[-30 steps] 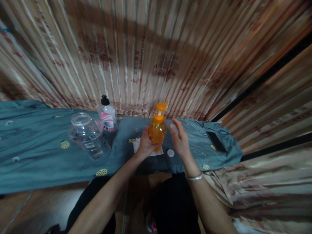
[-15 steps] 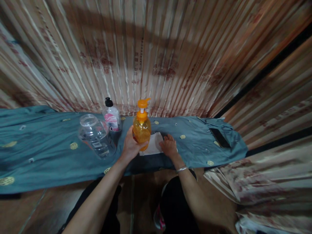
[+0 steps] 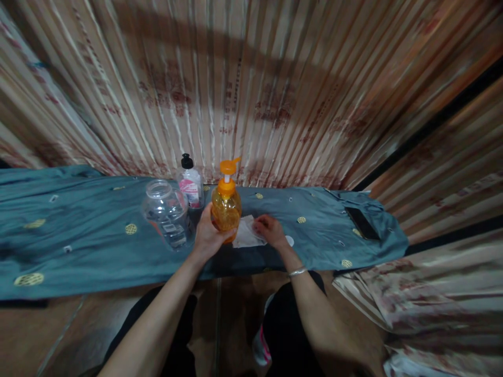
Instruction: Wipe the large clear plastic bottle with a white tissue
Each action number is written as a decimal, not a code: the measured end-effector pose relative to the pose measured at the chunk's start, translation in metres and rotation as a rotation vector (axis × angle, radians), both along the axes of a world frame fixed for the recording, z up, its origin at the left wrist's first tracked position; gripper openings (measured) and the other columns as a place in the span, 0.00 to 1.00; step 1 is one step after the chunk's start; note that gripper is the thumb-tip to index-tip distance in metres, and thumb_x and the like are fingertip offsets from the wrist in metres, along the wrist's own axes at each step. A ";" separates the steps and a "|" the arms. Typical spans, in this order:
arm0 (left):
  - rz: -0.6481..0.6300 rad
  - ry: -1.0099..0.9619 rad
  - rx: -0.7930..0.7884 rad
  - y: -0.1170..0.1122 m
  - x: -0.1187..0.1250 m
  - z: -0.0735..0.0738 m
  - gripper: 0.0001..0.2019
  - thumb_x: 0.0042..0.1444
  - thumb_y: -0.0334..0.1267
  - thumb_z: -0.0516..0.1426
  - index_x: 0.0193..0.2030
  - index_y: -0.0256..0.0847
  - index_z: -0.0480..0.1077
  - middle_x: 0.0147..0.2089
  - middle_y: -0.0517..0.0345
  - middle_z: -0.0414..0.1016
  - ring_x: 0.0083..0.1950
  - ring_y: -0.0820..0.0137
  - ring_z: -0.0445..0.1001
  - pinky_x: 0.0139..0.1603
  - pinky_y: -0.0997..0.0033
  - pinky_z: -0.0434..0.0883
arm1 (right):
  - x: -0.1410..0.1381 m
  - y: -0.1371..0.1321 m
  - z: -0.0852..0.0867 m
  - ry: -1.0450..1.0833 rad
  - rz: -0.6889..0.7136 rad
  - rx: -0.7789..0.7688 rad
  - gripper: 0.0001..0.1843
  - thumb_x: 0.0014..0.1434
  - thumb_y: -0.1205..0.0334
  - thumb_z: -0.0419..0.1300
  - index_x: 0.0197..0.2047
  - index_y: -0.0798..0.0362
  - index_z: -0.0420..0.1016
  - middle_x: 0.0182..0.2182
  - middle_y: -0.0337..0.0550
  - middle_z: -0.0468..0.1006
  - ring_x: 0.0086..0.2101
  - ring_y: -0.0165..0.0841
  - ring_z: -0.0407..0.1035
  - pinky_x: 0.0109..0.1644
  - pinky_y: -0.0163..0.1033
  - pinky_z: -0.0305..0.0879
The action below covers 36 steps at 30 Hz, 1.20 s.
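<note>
Right hand slid along white paper, grip unclear, left hand clasping orange bottle

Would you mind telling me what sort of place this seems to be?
Probably a room in a home: long striped curtains hang behind a low surface draped in blue cloth, above a wooden floor. The left hand holds an orange pump bottle.

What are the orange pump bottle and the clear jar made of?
Orange pump bottle: probably glossy translucent plastic; light glows through its amber body, under an opaque pump. Clear jar: transparent and shiny, glass or plastic; the picture leaves that open.
</note>
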<state>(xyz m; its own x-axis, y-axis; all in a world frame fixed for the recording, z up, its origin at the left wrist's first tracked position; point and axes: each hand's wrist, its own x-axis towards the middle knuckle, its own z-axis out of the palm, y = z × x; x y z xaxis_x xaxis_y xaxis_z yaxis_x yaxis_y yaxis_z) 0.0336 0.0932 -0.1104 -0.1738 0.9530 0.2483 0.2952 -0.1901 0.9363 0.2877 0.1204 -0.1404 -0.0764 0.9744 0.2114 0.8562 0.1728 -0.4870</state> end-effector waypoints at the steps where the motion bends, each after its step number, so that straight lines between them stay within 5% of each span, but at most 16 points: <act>1: 0.003 0.003 -0.004 0.000 -0.002 -0.001 0.49 0.39 0.41 0.81 0.70 0.45 0.71 0.66 0.45 0.84 0.65 0.45 0.86 0.71 0.35 0.80 | 0.002 0.002 0.002 0.016 -0.008 -0.012 0.10 0.74 0.64 0.61 0.53 0.46 0.83 0.40 0.40 0.92 0.41 0.38 0.88 0.48 0.42 0.84; 6: 0.007 0.002 -0.024 -0.003 -0.007 0.002 0.49 0.39 0.43 0.81 0.70 0.43 0.72 0.66 0.44 0.84 0.68 0.45 0.85 0.74 0.38 0.78 | 0.001 -0.002 0.006 -0.003 -0.109 -0.065 0.23 0.68 0.60 0.70 0.64 0.55 0.81 0.64 0.69 0.86 0.66 0.54 0.81 0.71 0.57 0.76; 9: 0.002 0.004 -0.033 -0.005 -0.007 0.007 0.49 0.39 0.44 0.80 0.70 0.43 0.72 0.65 0.45 0.85 0.66 0.46 0.85 0.73 0.41 0.79 | -0.017 -0.011 0.005 -0.025 -0.086 -0.107 0.18 0.65 0.61 0.72 0.57 0.51 0.84 0.67 0.66 0.83 0.71 0.55 0.76 0.74 0.61 0.73; 11: -0.003 0.004 -0.035 -0.005 -0.006 0.010 0.48 0.39 0.44 0.80 0.69 0.43 0.73 0.64 0.46 0.85 0.66 0.46 0.86 0.72 0.43 0.79 | -0.029 -0.016 0.006 0.036 -0.015 -0.070 0.12 0.62 0.68 0.70 0.50 0.50 0.83 0.58 0.60 0.88 0.66 0.51 0.79 0.71 0.56 0.75; 14: -0.013 -0.003 -0.027 -0.005 -0.002 0.013 0.48 0.38 0.42 0.80 0.69 0.42 0.73 0.65 0.45 0.85 0.67 0.45 0.85 0.72 0.42 0.79 | -0.031 -0.017 0.018 0.129 -0.035 -0.035 0.07 0.63 0.69 0.66 0.41 0.46 0.78 0.38 0.47 0.87 0.45 0.44 0.84 0.54 0.45 0.79; 17: -0.032 -0.013 -0.009 -0.004 0.007 0.014 0.47 0.39 0.41 0.80 0.69 0.41 0.72 0.66 0.43 0.85 0.67 0.45 0.85 0.72 0.41 0.79 | -0.017 -0.013 0.043 0.204 -0.105 0.028 0.03 0.68 0.62 0.63 0.40 0.45 0.75 0.30 0.38 0.81 0.36 0.40 0.80 0.43 0.40 0.74; 21: -0.063 -0.021 0.022 -0.002 0.024 0.012 0.45 0.39 0.41 0.81 0.66 0.43 0.73 0.63 0.46 0.85 0.66 0.46 0.85 0.71 0.42 0.79 | -0.009 -0.013 0.091 0.776 -0.015 0.168 0.18 0.66 0.39 0.69 0.39 0.45 0.76 0.28 0.32 0.79 0.29 0.35 0.74 0.35 0.38 0.71; 24: -0.091 -0.024 0.033 0.001 0.035 0.008 0.45 0.39 0.42 0.81 0.66 0.45 0.73 0.62 0.48 0.85 0.64 0.46 0.86 0.69 0.44 0.81 | -0.027 -0.018 0.123 0.994 0.103 0.193 0.28 0.63 0.29 0.73 0.46 0.45 0.80 0.36 0.37 0.86 0.34 0.37 0.79 0.39 0.39 0.76; 26: -0.095 -0.019 0.040 0.002 0.040 0.005 0.45 0.39 0.42 0.81 0.66 0.45 0.73 0.62 0.48 0.85 0.64 0.46 0.86 0.68 0.45 0.81 | -0.046 -0.022 0.135 0.980 0.190 0.223 0.31 0.65 0.27 0.71 0.53 0.46 0.84 0.45 0.42 0.90 0.45 0.41 0.83 0.51 0.44 0.81; 28: -0.079 -0.007 0.048 0.003 0.041 0.001 0.47 0.38 0.44 0.82 0.66 0.45 0.73 0.63 0.47 0.84 0.65 0.44 0.85 0.69 0.43 0.81 | -0.065 -0.026 0.136 0.904 0.248 0.268 0.34 0.72 0.27 0.65 0.63 0.46 0.84 0.60 0.47 0.89 0.61 0.46 0.81 0.68 0.49 0.78; 31: -0.058 0.019 0.057 0.004 0.038 -0.004 0.49 0.38 0.46 0.82 0.68 0.44 0.72 0.64 0.42 0.82 0.68 0.40 0.82 0.71 0.39 0.79 | -0.083 -0.033 0.120 0.755 0.217 0.304 0.39 0.80 0.29 0.53 0.77 0.47 0.74 0.73 0.52 0.81 0.73 0.47 0.73 0.79 0.53 0.69; 36: -0.074 0.056 0.057 0.005 0.035 -0.005 0.52 0.39 0.45 0.82 0.72 0.44 0.69 0.67 0.41 0.79 0.72 0.38 0.79 0.77 0.36 0.74 | -0.076 -0.042 0.078 0.723 0.149 0.258 0.39 0.80 0.31 0.53 0.78 0.52 0.72 0.66 0.56 0.86 0.67 0.50 0.78 0.76 0.56 0.74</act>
<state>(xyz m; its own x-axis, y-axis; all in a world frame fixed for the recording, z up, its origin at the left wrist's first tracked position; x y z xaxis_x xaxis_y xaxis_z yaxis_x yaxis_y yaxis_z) 0.0684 0.0979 -0.1150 -0.0880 0.9468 0.3097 0.3301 -0.2656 0.9058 0.2122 0.0786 -0.0622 0.0406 0.8780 0.4770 0.3007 0.4445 -0.8438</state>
